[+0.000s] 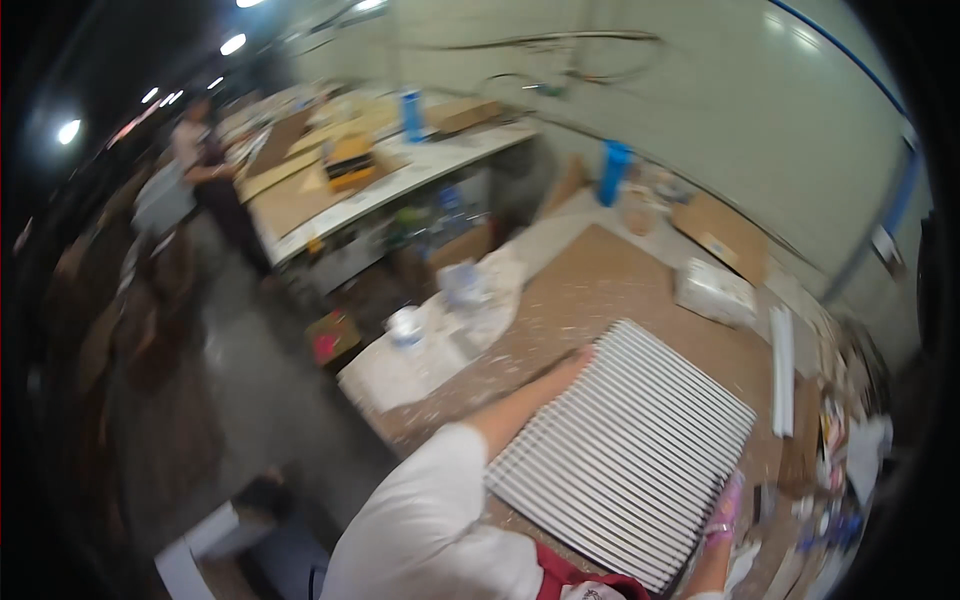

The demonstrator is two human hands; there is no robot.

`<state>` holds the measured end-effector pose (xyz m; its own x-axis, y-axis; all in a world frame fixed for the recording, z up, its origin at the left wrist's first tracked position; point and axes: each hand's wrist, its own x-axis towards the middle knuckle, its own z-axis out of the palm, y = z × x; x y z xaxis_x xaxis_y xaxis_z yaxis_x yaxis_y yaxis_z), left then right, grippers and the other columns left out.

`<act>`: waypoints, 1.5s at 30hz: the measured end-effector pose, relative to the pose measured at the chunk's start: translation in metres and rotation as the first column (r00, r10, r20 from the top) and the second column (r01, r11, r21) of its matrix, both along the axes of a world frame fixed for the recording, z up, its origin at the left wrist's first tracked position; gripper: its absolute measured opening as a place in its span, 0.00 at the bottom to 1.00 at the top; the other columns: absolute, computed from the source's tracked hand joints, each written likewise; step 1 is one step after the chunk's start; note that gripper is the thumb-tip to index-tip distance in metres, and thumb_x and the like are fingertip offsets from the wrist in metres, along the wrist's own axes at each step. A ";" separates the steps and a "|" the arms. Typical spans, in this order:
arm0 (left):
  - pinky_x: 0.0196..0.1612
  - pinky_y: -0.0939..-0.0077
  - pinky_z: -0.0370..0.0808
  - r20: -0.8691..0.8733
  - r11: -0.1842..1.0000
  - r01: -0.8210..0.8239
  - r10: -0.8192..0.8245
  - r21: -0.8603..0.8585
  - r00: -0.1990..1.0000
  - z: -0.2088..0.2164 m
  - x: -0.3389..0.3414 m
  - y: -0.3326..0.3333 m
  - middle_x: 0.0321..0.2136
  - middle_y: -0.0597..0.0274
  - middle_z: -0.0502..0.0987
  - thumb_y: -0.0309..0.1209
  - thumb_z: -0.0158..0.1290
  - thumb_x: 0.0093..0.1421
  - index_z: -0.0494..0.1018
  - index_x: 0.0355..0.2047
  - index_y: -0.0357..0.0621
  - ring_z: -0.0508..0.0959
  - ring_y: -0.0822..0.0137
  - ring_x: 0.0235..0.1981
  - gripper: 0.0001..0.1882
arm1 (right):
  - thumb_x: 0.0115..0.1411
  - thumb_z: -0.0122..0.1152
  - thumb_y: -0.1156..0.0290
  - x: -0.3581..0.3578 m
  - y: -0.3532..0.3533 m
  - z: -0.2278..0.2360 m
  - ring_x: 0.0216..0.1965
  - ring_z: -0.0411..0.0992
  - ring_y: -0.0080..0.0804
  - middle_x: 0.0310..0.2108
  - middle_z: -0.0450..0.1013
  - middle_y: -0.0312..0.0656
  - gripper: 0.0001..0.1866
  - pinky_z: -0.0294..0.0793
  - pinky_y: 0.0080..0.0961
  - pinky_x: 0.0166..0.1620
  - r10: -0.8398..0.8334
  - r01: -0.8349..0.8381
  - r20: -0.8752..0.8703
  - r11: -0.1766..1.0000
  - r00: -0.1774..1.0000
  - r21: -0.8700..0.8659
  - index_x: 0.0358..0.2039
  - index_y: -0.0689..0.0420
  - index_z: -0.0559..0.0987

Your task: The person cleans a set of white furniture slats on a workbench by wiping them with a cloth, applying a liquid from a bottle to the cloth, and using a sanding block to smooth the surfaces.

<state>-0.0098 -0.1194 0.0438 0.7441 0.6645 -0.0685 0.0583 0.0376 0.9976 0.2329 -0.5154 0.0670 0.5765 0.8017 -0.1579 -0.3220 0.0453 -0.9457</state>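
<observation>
Striped slatted panel lies skewed on the tabletop, between the two hands.
On the brown-covered tabletop (pixel 612 275), the black-and-white panel (pixel 625 455) has its slats slanting from far left to near right; its longer axis cannot be told reliably. The left hand (pixel 580 364) is at the left edge, close to the far corner; the pink-covered right hand (pixel 725 512) is at the right edge, nearer the body. Finger closure of either grip cannot be told: blurred, partly hidden.

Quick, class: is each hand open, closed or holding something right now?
Left hand: at the left edge of the striped panel; grip too blurred to tell.
Right hand: at its right edge; grip unclear.
</observation>
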 end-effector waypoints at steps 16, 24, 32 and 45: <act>0.66 0.60 0.53 0.095 0.953 0.120 -0.097 -0.277 0.991 0.006 -0.010 -0.005 0.67 0.57 0.51 0.58 0.31 0.66 0.49 0.66 0.43 0.53 0.58 0.66 0.38 | 0.56 0.50 0.34 0.007 0.008 -0.048 0.71 0.33 0.44 0.70 0.35 0.54 0.56 0.37 0.36 0.69 -0.178 0.321 0.406 0.892 0.896 -0.318 0.68 0.61 0.39; 0.69 0.64 0.41 -0.002 0.969 0.004 -0.004 -0.246 1.000 -0.027 0.003 0.078 0.68 0.51 0.45 0.59 0.32 0.66 0.42 0.68 0.41 0.43 0.56 0.70 0.42 | 0.60 0.47 0.37 0.006 0.006 -0.023 0.71 0.36 0.42 0.71 0.34 0.46 0.48 0.40 0.39 0.69 -0.279 0.371 0.334 0.894 0.900 -0.250 0.69 0.51 0.40; 0.64 0.64 0.56 -0.051 0.934 0.250 -0.271 -0.256 0.961 0.021 0.066 0.029 0.63 0.56 0.60 0.57 0.30 0.66 0.57 0.63 0.41 0.61 0.60 0.62 0.37 | 0.58 0.43 0.33 0.066 0.051 -0.053 0.70 0.42 0.42 0.69 0.42 0.52 0.52 0.42 0.32 0.69 -0.192 0.427 0.499 0.804 0.845 -0.414 0.68 0.61 0.42; 0.58 0.72 0.62 -0.141 0.970 -0.189 0.210 0.150 0.967 0.081 -0.028 -0.015 0.49 0.55 0.74 0.47 0.40 0.66 0.69 0.53 0.36 0.70 0.63 0.53 0.27 | 0.65 0.47 0.51 0.126 0.057 -0.014 0.68 0.48 0.46 0.66 0.53 0.54 0.34 0.48 0.36 0.68 0.068 0.563 0.901 0.760 0.429 -0.326 0.66 0.54 0.55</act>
